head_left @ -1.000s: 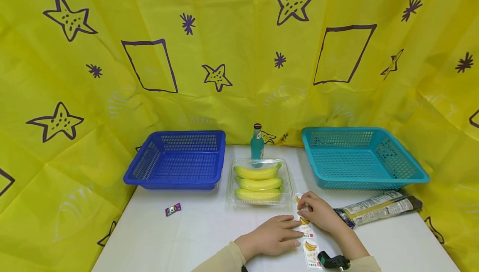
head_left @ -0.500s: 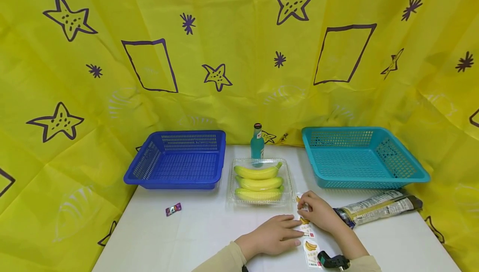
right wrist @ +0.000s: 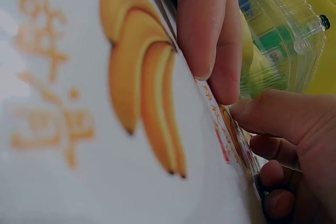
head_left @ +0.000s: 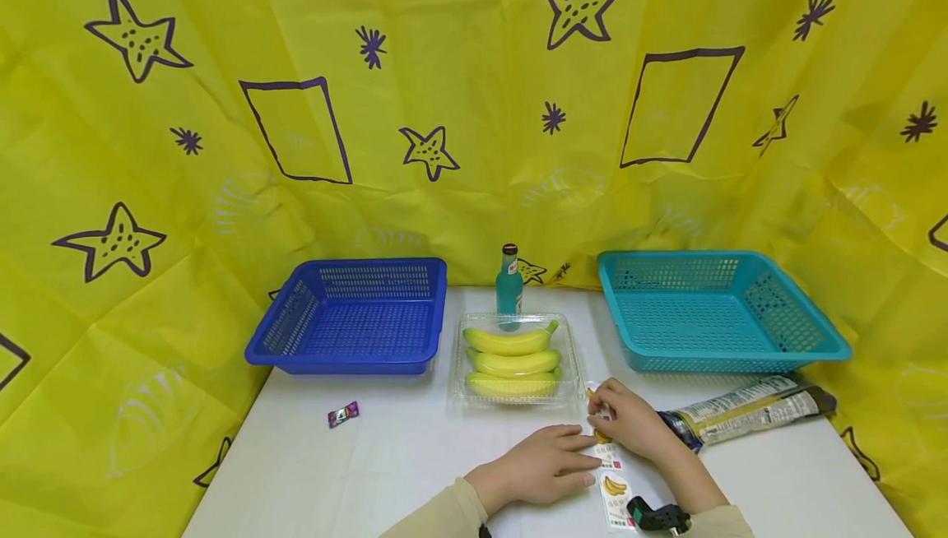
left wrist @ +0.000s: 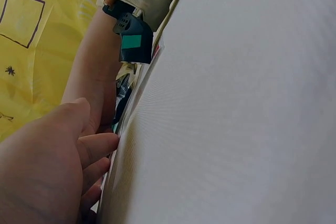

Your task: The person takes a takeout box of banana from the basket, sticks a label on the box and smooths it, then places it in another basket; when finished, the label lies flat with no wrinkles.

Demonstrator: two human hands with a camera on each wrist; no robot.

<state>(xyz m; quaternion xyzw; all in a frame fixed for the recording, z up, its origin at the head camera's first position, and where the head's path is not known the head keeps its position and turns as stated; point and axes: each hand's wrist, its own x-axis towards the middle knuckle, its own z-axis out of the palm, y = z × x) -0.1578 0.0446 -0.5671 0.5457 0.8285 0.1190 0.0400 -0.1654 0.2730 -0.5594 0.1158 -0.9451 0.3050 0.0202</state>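
Observation:
A strip of banana stickers (head_left: 616, 502) lies on the white table, printed with banana pictures and lettering. My left hand (head_left: 546, 466) rests palm down beside it, its straight fingers reaching onto the strip. At the strip's far part, my right hand (head_left: 635, 424) has thumb and index finger bent together and pinches at a sticker. In the right wrist view, one sticker's banana print (right wrist: 142, 66) shows large, with the thumb and curled fingers at the strip farther along. Beyond the hands stands a clear plastic box (head_left: 566, 394) holding three bananas (head_left: 513, 364).
A blue basket (head_left: 344, 365) stands at the back left, a turquoise basket (head_left: 733, 363) at the back right. Behind the box is a blue-green bottle (head_left: 508, 287). A wrapped candy (head_left: 343, 415) lies left, and a long packaged item (head_left: 755, 413) lies right.
Only the right hand's fingers shift very slightly at the strip. The left hand stays in place, and the other things have not moved.

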